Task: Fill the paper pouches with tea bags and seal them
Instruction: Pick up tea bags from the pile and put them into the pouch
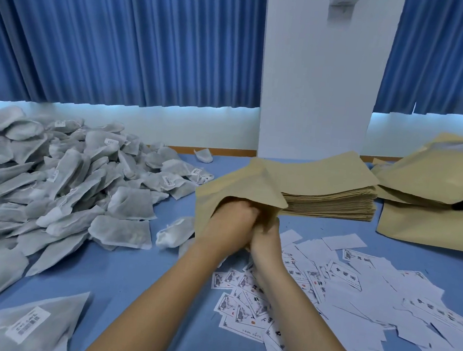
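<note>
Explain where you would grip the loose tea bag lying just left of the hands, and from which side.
Pinch the tea bag at its left edge, probably from above-left: bare table lies there, while the left hand and held pouch crowd its right side.

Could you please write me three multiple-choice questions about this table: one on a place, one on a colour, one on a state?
1. Where does the tea bag heap lie? A. left of the held pouch B. right of it C. in a box
2. What colour is the table cover? A. red B. blue C. green
3. How is the held pouch? A. sealed flat B. mouth open, left hand inside C. torn
Answers: 1 A, the grey heap fills the left side. 2 B, bare cover shows blue. 3 B, the left hand reaches into the mouth; the right hand grips the edge.
</note>
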